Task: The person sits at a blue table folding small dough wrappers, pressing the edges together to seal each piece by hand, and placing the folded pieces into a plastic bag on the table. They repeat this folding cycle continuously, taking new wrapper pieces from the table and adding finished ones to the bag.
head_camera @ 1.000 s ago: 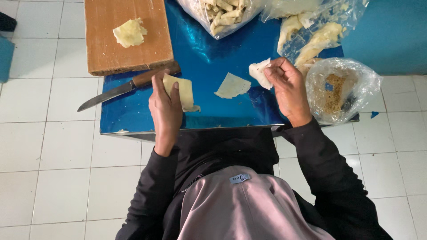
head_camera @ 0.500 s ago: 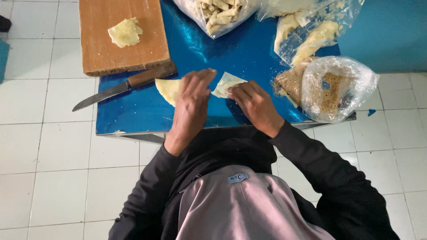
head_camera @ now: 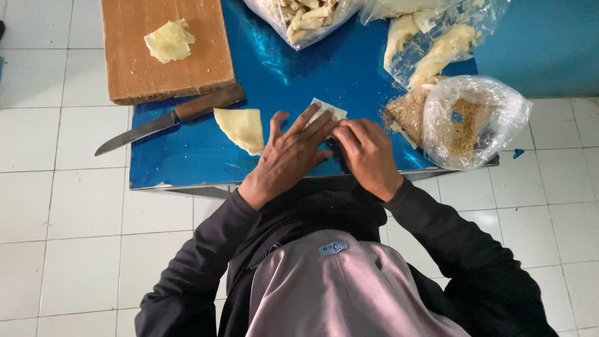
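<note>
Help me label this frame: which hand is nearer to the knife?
Left. The left hand lies flat on the blue table, fingers on a small wrapper, right of the knife. The right hand is farther away, beyond the left one.

Both arms reach forward from the body in dark long sleeves, the elbows spread wide and the forearms converging toward the middle. The left hand (head_camera: 288,153) lies palm down with its fingers spread and stretched out flat, the thumb angled off to the left and the fingertips pointing far and to the right. The right hand (head_camera: 367,153) sits just beside it, back upward, fingers curled and bunched together, their tips meeting those of the left hand.
</note>
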Available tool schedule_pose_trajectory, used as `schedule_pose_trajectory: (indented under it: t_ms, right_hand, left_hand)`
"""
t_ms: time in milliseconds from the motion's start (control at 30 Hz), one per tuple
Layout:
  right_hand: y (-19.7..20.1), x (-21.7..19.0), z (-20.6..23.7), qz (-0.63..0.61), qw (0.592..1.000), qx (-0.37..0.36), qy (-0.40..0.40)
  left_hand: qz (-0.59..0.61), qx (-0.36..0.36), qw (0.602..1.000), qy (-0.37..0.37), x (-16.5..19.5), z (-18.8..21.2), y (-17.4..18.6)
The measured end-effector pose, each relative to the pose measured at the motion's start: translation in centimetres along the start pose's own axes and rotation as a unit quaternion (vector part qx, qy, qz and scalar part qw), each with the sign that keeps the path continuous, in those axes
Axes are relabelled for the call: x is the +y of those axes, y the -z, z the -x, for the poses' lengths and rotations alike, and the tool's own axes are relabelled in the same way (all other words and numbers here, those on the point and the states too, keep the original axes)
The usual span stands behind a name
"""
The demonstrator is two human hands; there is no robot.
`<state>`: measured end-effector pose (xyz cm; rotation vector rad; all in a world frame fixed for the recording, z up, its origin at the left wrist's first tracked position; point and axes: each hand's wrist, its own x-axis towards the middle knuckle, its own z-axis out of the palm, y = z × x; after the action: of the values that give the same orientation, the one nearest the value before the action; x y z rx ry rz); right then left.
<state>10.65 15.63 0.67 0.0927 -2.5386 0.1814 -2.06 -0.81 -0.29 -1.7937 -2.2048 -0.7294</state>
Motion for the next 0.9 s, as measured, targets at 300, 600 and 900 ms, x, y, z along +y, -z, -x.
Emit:
schedule_pose_trajectory:
  t_ms: [300,600,900]
  right_hand:
    - [1.1,3.0,-1.9,-0.255,0.944,-0.163,-0.127]
    - [7.1,2.6,-1.4,-0.114,0.989,-0.049,-0.08]
    - [5.6,4.6,1.2,0.025,0.994,-0.099,-0.03]
  left_hand:
    - [-0.074,-0.024,0.997,-0.002,0.3,0.1,0.5]
    - [-0.046,-0.009,0.999,-0.006,0.2,0.4,0.5]
    - [-0.042,-0.024,0.999,-0.007,0.3,0.5,0.6]
